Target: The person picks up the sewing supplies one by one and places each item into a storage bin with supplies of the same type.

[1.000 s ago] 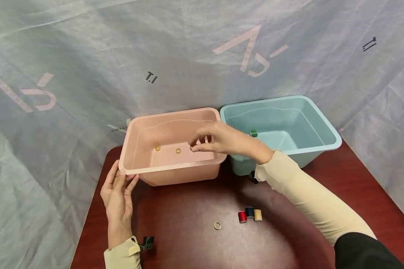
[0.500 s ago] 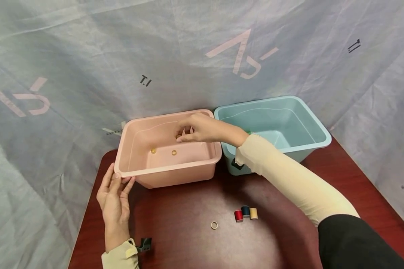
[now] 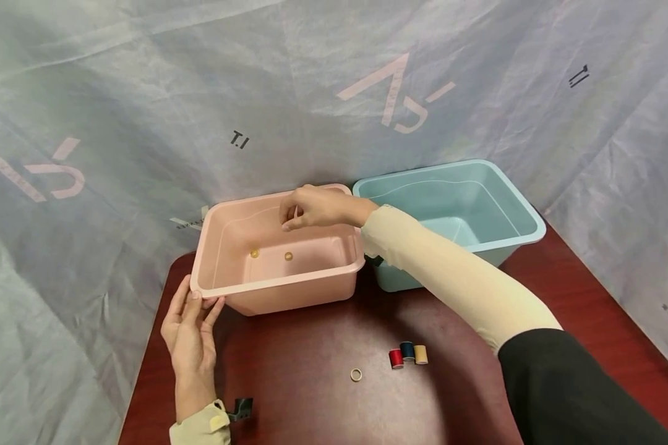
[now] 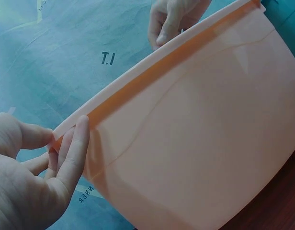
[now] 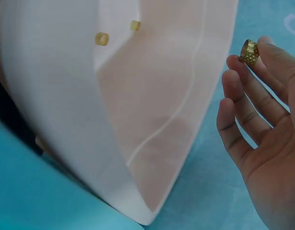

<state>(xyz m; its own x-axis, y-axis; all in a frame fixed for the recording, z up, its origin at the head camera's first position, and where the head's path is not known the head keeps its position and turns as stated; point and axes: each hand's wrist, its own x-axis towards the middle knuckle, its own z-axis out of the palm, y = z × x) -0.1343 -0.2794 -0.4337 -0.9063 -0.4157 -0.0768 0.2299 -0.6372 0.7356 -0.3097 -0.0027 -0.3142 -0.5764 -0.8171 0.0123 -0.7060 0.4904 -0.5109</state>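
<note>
**One gold ring with a dotted surface (image 5: 249, 51), now farther over the pink rectangular plastic bin (image 3: 300, 298)**

Latest change: leftward shift of the right hand (image 3: 312, 207) within the last second, from above the right-hand part of the bin to above its middle, towards the far wall. Dotted ring pinched between thumb and fingers, clear in the right wrist view but not discernible in the head view.

Unchanged: left hand (image 3: 192, 337) at the near left corner, fingers gripping the rim, seemingly as a steadying hold. On the bin floor, as before, one small gold ring (image 3: 254, 253) towards the left and another small gold ring (image 3: 288, 256) farther right, apart from each other.

Outside, on the glossy red-brown worktop (image 3: 289, 395): one pale gold ring (image 3: 356, 375), lying flat; to its right, close together and apparently upright, a red thread spool (image 3: 396, 358), a dark blue thread spool (image 3: 407, 350) and a cream thread spool (image 3: 420, 354). Just beside the pink bin, on its right: a light blue rectangular plastic bin (image 3: 479, 198), partly hidden behind the cream sleeve (image 3: 445, 266).

Significance (by judgement): carrying of the dotted ring nearly complete, with release not yet made; pale ring and three spools still to be dealt with.
</note>
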